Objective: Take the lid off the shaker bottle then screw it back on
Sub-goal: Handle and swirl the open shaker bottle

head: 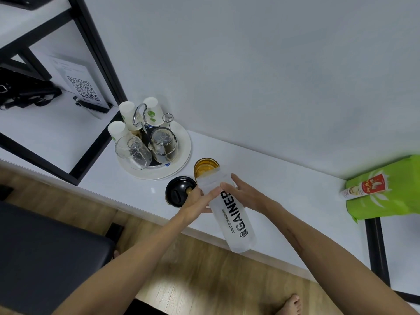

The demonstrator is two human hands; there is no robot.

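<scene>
I hold the translucent white shaker bottle [236, 221], printed "GOLD STANDARD GAINER", tilted over the white counter [284, 196], its open mouth pointing away from me. My left hand [197, 200] grips its upper part from the left, thumb across the front. My right hand [242, 193] holds the same part from the right. The black lid [178, 191], with a gold spot on it, lies on the counter just left of the bottle, beside my left fingers.
An amber glass [204, 165] stands right behind the bottle's mouth. A white plate [181, 153] with a metal rack, glasses and paper cups sits further left. A green bag [386, 194] lies at the right. Black shelf frame [95, 53] at left, dark seat [45, 253] below.
</scene>
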